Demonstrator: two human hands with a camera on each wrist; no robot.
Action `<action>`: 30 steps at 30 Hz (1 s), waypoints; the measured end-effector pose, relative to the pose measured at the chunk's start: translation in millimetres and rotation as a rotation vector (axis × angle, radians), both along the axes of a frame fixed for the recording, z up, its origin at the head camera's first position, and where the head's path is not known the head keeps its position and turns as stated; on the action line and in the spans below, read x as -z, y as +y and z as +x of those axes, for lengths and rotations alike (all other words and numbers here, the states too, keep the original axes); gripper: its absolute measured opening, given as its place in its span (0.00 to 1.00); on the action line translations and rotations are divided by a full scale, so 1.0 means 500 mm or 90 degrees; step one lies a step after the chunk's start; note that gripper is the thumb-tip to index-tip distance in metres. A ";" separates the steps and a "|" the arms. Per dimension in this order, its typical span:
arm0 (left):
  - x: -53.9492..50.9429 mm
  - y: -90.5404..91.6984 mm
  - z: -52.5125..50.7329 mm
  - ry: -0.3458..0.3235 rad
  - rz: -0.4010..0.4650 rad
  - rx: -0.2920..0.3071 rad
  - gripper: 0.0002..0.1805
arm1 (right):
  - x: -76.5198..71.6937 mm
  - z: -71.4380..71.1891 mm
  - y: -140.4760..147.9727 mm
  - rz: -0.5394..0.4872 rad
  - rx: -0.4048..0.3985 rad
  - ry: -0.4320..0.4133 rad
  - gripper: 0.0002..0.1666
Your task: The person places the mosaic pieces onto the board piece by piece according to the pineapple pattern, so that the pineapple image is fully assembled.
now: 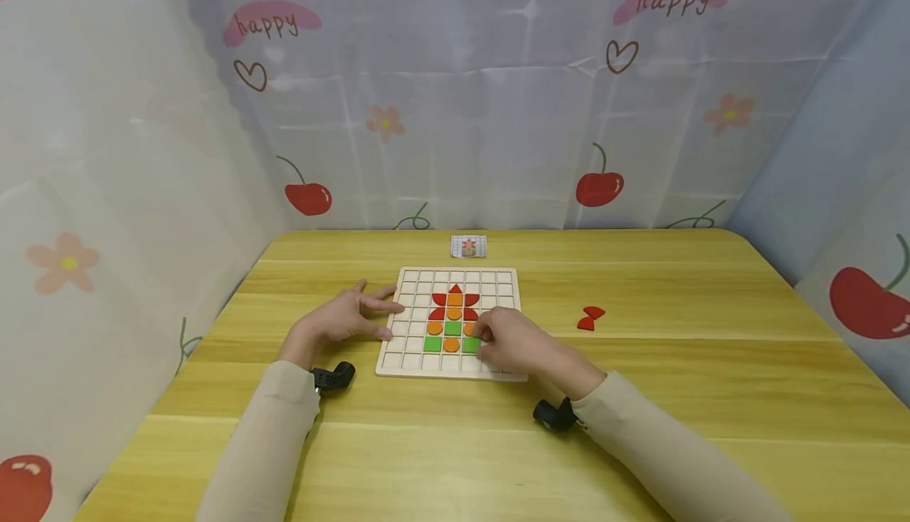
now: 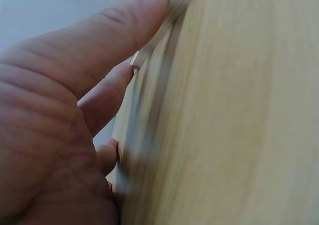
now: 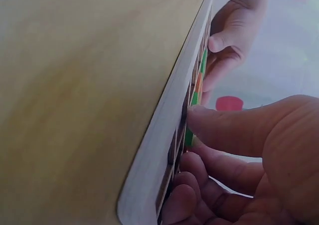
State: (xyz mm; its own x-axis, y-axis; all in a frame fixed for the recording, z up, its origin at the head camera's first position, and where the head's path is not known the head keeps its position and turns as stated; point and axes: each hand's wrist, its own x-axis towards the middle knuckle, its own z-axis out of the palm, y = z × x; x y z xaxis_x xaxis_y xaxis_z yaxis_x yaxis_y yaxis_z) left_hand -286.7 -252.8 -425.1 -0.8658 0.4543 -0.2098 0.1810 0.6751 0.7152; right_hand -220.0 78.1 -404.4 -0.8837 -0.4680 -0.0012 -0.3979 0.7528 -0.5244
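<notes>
A wooden grid board (image 1: pixel 398 362) lies on the table, with red, orange and green tiles forming a figure in its middle cells. My right hand (image 1: pixel 513 340) is over the lower right of that figure, thumb and fingertips pinching a green square tile (image 1: pixel 470 345) at its cell. In the right wrist view the thumb meets the green tile (image 3: pixel 189 137) while the other fingers curl below it. My left hand (image 1: pixel 348 315) lies at the board's left edge, fingers spread, thumb touching the rim. An orange round tile (image 1: pixel 468 329) is partly hidden by the right hand.
Two red petal-shaped tiles (image 1: pixel 593 313) lie on the table right of the board. Behind the board is a small printed pattern card (image 1: pixel 457 247). A patterned curtain (image 1: pixel 455 151) hangs behind the wooden table (image 1: pixel 441 443). Each wrist wears a black camera.
</notes>
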 end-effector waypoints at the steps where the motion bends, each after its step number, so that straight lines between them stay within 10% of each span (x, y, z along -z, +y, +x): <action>1: 0.000 0.000 0.000 -0.001 0.002 -0.001 0.28 | 0.000 0.000 -0.001 0.000 0.004 0.001 0.10; 16: 0.000 0.003 0.002 -0.001 0.003 -0.001 0.28 | -0.005 0.000 0.031 -0.045 0.001 -0.029 0.08; 30: 0.000 -0.001 0.000 0.006 0.001 0.009 0.29 | -0.001 -0.024 0.189 -0.041 0.023 0.001 0.08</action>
State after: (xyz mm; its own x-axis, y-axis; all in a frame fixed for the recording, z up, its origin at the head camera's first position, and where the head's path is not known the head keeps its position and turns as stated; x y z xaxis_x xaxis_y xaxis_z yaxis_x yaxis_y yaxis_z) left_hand -286.9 -253.2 -424.9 -0.8612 0.4670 -0.2004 0.1978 0.6713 0.7143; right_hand -232.2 172.6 -404.1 -0.8997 -0.4355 0.0290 -0.3722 0.7307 -0.5724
